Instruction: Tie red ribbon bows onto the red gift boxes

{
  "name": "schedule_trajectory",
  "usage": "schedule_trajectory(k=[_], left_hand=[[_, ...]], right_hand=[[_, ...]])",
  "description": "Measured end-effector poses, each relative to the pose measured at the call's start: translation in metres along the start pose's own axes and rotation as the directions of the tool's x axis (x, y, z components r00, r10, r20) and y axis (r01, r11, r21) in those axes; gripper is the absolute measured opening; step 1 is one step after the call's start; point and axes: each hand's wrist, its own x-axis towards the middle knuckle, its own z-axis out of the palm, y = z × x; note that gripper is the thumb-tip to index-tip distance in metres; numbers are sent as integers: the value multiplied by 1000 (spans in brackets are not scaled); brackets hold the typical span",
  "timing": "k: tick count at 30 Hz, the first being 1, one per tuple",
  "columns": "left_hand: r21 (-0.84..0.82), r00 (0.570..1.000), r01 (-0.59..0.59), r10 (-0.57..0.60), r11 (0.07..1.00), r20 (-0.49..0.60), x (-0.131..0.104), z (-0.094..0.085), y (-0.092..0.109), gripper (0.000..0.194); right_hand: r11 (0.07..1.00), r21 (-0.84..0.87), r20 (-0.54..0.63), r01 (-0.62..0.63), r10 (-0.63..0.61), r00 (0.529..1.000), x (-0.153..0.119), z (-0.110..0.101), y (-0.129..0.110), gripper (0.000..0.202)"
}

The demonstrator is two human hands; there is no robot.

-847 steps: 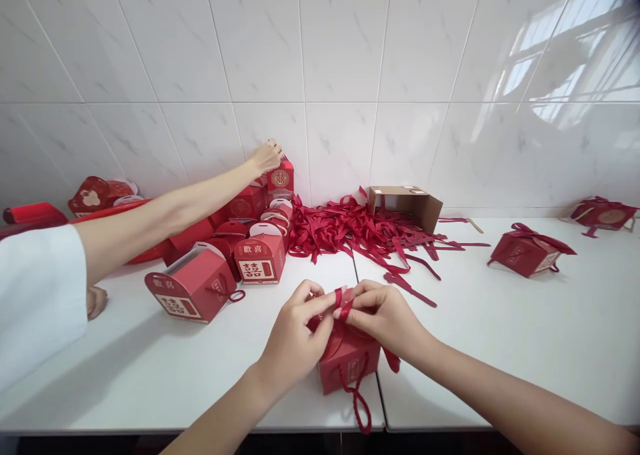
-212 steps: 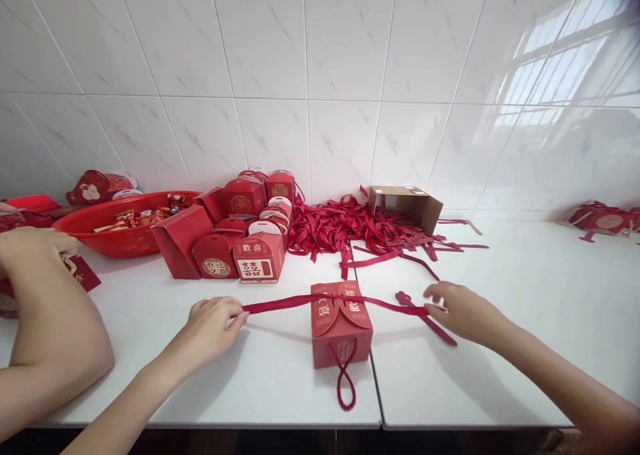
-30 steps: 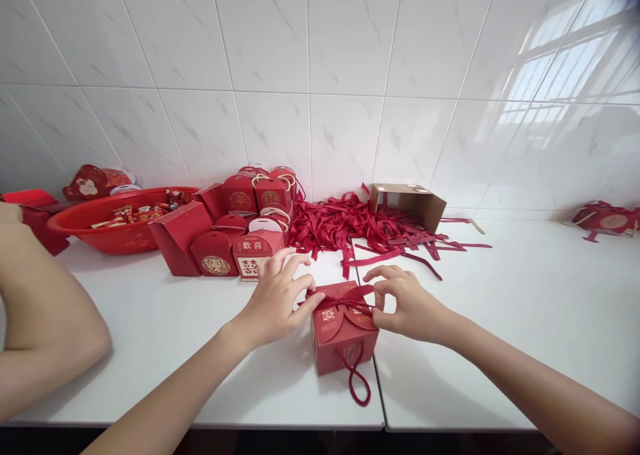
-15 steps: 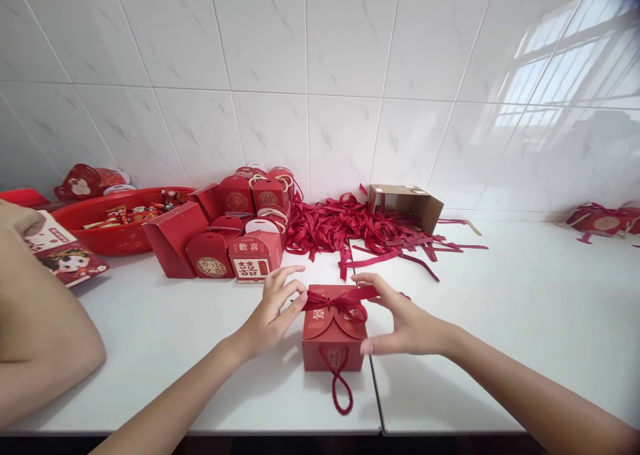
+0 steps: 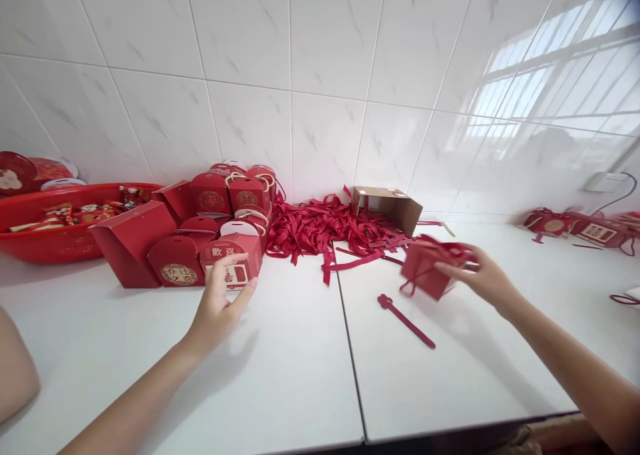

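Observation:
My right hand [image 5: 473, 278] grips a red gift box [image 5: 425, 275] tied with a ribbon bow, holding it tilted over the right part of the table; the box is slightly blurred. My left hand [image 5: 223, 298] is open, thumb and fingers apart, at the front of an upright red gift box [image 5: 245, 248] with a pale label. Whether the fingers touch that box I cannot tell. A dark red strap [image 5: 407, 323] with a flower-shaped end lies on the table between my hands.
More red boxes [image 5: 175, 262] stand behind my left hand, beside a red basin [image 5: 75, 242] of small packets. Red ribbons [image 5: 310, 225] are heaped by the wall near an open cardboard box [image 5: 387, 208]. Tied boxes [image 5: 593, 230] sit far right. Another person's arm [image 5: 15, 368] shows at left.
My right hand has lifted the tied box off the table and carried it right. My left hand has left its bow and moved left to the standing boxes. The view has turned right.

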Motion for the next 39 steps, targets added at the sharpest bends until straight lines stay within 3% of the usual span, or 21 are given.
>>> schedule_trajectory(k=[2, 3, 6, 9, 12, 16, 19, 23, 25, 28, 30, 32, 35, 37, 39], left_hand=[[5, 997, 79, -79, 997, -22, 2, 1, -5, 41], [12, 995, 98, -98, 995, -24, 3, 1, -7, 42], [132, 997, 34, -25, 991, -74, 9, 3, -14, 44], [240, 989, -34, 67, 970, -130, 21, 5, -19, 48], [373, 971, -24, 111, 927, -214, 33, 8, -20, 61], [507, 969, 75, 58, 859, -242, 40, 14, -23, 76], [571, 978, 94, 32, 816, -206, 41, 17, -26, 69], [602, 984, 57, 55, 797, -167, 40, 13, -32, 55], [553, 989, -18, 96, 833, -113, 39, 10, -34, 51], [383, 974, -220, 226, 897, 30, 35, 5, -31, 47], [217, 934, -350, 323, 911, 149, 31, 5, -26, 46], [38, 887, -413, 393, 910, 243, 25, 6, -19, 45], [-168, 858, -397, 429, 903, 283, 15, 11, -11, 37], [-245, 873, -357, 415, 902, 257, 10, 15, -10, 32], [-287, 898, -326, 390, 901, 202, 6, 17, -12, 30]], right_hand=[[969, -98, -265, -226, 193, 945, 15, -17, 32, 101], [952, -141, -299, -274, 223, 928, 20, -20, 45, 98], [936, -174, -208, -305, 268, 941, 22, -11, 69, 87], [937, -220, 36, -269, 284, 958, 13, 18, 66, 84], [934, -343, 322, -99, 216, 922, 0, 49, 46, 77], [873, -410, 547, 264, 3, 837, -26, 78, 15, 68], [820, -377, 656, 431, -93, 749, -47, 90, -6, 54], [748, -392, 680, 536, -158, 716, -59, 102, -27, 42], [699, -426, 669, 575, -184, 720, -53, 108, -30, 41], [646, -541, 582, 539, -175, 794, -31, 116, -30, 38], [636, -613, 494, 468, -154, 856, -15, 120, -34, 39], [654, -617, 452, 438, -160, 877, -4, 125, -48, 45], [705, -486, 515, 517, -247, 821, 1, 134, -87, 49], [742, -330, 563, 584, -342, 753, -2, 142, -119, 51], [776, -62, 552, 628, -498, 669, -8, 149, -146, 51]])
